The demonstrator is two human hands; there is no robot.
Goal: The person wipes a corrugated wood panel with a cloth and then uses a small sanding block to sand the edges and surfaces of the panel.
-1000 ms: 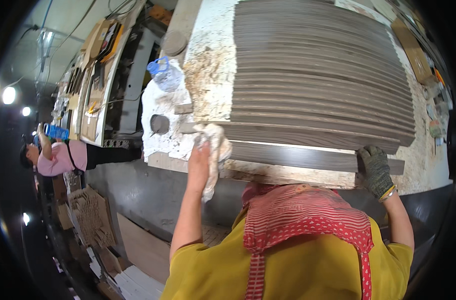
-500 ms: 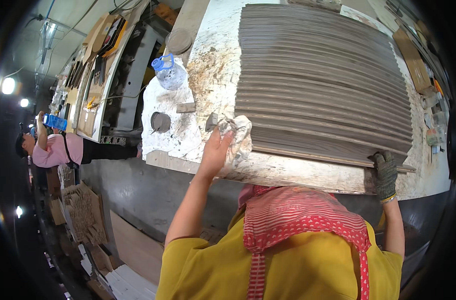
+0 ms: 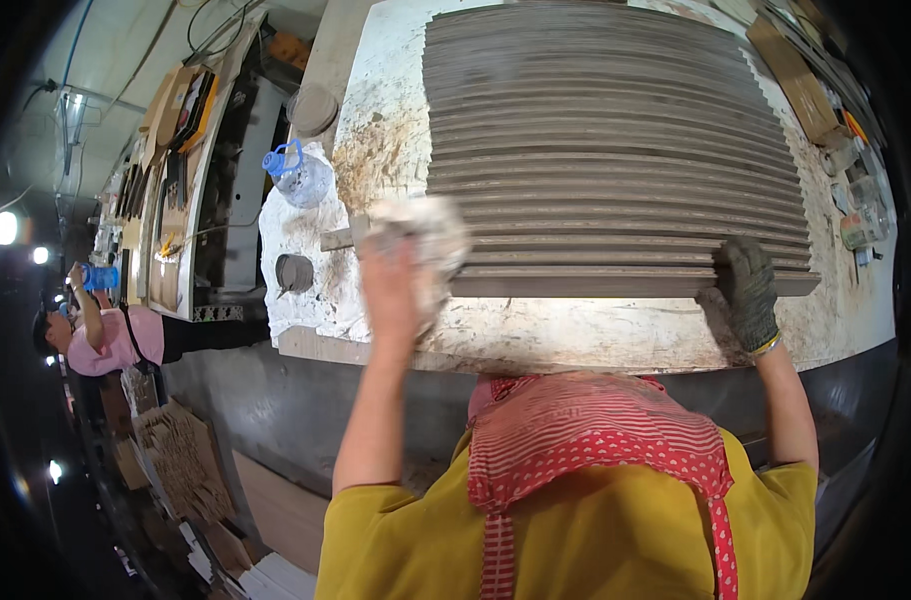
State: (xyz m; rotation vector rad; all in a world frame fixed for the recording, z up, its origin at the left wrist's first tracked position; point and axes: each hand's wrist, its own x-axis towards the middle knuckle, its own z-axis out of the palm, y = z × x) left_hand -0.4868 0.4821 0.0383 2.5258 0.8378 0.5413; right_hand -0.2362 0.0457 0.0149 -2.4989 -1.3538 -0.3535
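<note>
Long grey-brown wood-look strips (image 3: pixel 615 140) lie side by side across the white, stained tabletop (image 3: pixel 595 330). My left hand (image 3: pixel 389 285), bare and blurred, grips a crumpled white cloth (image 3: pixel 437 235) by the left end of the nearest strips. On the right, my right hand (image 3: pixel 749 295) wears a dark grey knit glove. Its fingers bend over the nearest strip (image 3: pixel 575 287) near that strip's right end, with the thumb at the front side. A small grey block (image 3: pixel 336 240) lies just left of the cloth, partly hidden by my left hand.
At left on white sheeting stand a clear jug with a blue cap (image 3: pixel 303 183) and a round grey tin (image 3: pixel 294 272). Another round lid (image 3: pixel 313 109) lies farther back. A person in pink (image 3: pixel 115 340) stands far left. Jars (image 3: pixel 863 210) and a cardboard box (image 3: pixel 790 75) line the right edge.
My left hand has swept the cloth left, off its earlier place by the strip ends. My gloved hand has shifted left and away from me, onto the nearest strip. The view has shifted slightly.
</note>
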